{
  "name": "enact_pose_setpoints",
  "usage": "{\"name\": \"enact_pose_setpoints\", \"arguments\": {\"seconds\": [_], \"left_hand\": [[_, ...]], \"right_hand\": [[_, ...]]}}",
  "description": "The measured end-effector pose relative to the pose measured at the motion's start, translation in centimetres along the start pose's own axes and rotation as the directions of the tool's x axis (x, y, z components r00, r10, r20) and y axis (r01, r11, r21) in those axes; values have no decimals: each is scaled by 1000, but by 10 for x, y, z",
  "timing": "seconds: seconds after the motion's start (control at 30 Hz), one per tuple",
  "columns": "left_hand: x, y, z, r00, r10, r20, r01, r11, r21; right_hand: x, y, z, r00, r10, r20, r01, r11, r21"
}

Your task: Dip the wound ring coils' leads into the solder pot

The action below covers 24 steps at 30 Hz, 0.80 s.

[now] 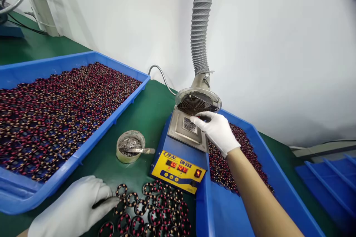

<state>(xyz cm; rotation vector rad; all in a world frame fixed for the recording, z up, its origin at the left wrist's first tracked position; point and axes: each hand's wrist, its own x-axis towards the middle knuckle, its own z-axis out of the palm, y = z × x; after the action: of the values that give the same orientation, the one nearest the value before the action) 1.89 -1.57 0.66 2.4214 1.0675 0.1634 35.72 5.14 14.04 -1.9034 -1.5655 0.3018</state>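
Blue tray (274,155) beside right hand (218,133), fingers together, apparently empty, over solder pot (180,127)

The left hand (71,207) and the right hand (218,132) both wear thin white fabric gloves (229,144) which finish at the wrist, and the right forearm (258,192) is uncovered.

White wall (278,44) behind green workbench (150,100)

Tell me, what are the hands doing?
Left hand: closed, holding a slim dark tool, maybe tweezers.
Right hand: curled above the solder pot; cannot tell if holding anything.
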Motion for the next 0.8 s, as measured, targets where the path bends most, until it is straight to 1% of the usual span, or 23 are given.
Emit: {"name": "enact_pose_setpoints", "arguments": {"seconds": [0.1, 0.17, 0.27, 0.37, 0.43, 0.5, 0.57, 0.63, 0.7, 0.8], "left_hand": [[0, -5, 4, 996, 78, -42, -79, 997, -15], [0, -9, 6, 993, 104, -63, -105, 994, -14], [-1, -12, 9, 992, 107, -71, -108, 994, -10], [-2, -14, 10, 994, 94, -55, -95, 996, -2], [-2, -14, 11, 996, 84, -41, -84, 996, -6], [-2, -14, 10, 997, 68, -24, -68, 998, -9], [-2, -14, 10, 999, 52, -1, -52, 999, -13], [-2, -14, 9, 999, 42, 23, -41, 999, -20], [-2, -12, 8, 998, 31, 47, -30, 999, -22], [-1, -7, 4, 997, -8, 76, 8, 1000, 9]], "right_hand": [[2, -3, 1, 1000, -2, -22, 0, 993, -120], [2, -5, 1, 1000, -7, -26, 2, 984, -177], [2, -5, 4, 1000, -19, -25, 12, 972, -233], [3, -3, 7, 999, -29, -20, 23, 966, -258], [4, -2, 5, 999, -34, -26, 26, 963, -268], [5, 1, -1, 997, -51, -52, 35, 963, -267], [5, 3, -12, 995, -60, -85, 41, 977, -208], [3, 2, -24, 995, -33, -91, 26, 997, -77], [-3, -1, -37, 998, 27, -63, -21, 996, 82], [-19, -9, -51, 996, 88, -9, -81, 952, 294]]}}
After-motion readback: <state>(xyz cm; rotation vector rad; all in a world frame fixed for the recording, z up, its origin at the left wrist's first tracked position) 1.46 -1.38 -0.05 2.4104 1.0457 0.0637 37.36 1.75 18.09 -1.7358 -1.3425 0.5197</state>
